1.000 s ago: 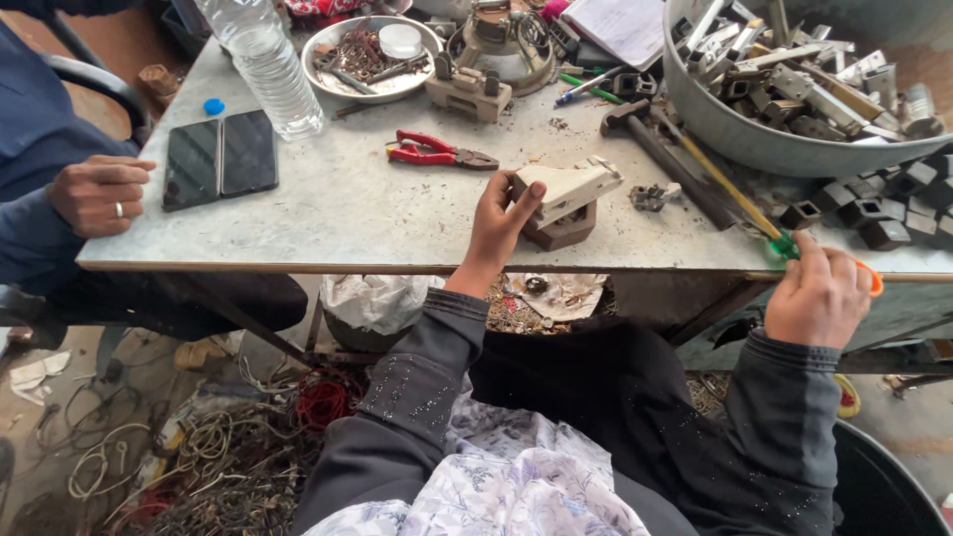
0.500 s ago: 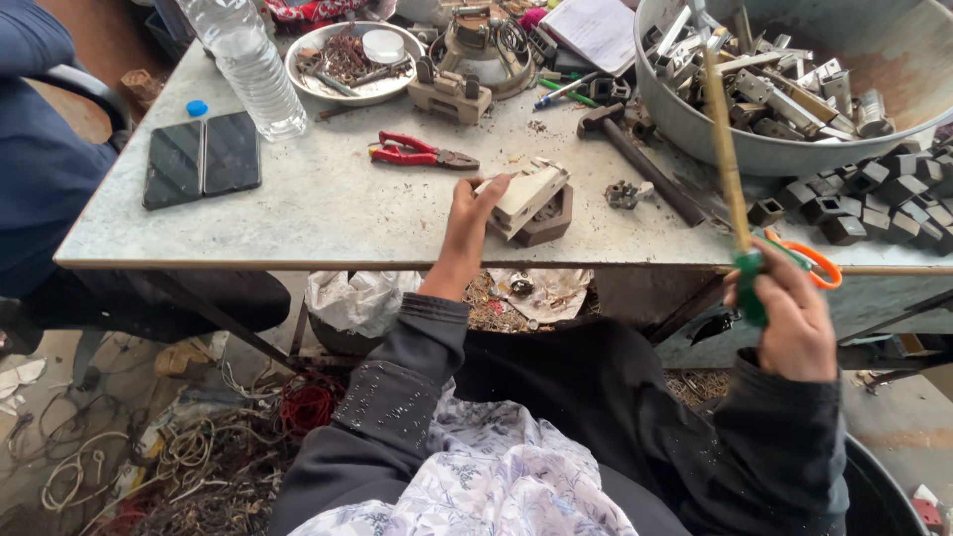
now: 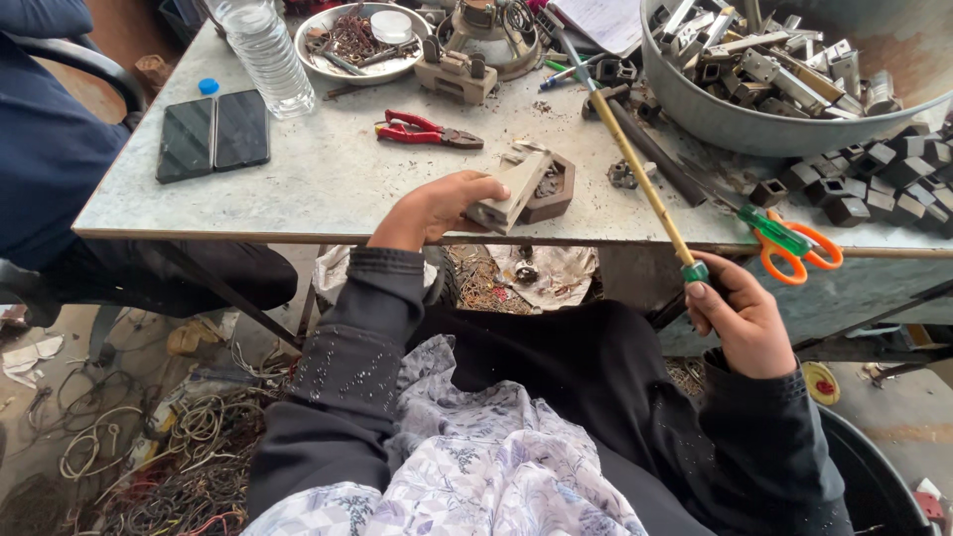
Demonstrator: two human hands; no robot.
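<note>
Right hand [image 3: 743, 323] now raised, gripping long screwdriver [image 3: 640, 169] toward bench [image 3: 298, 189]; left hand [image 3: 437, 206] clasping metal block [image 3: 511, 194], ready for prying.

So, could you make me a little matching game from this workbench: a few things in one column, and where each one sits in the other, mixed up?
Things:
1. Red pliers
2. Two dark phones
3. Orange scissors
4. Pale metal block

Places:
A. in the left hand
B. at the table's near edge, beside the right hand
C. mid-table, lying alone
D. far left, by the water bottle

Pairs: 1-C, 2-D, 3-B, 4-A
</note>
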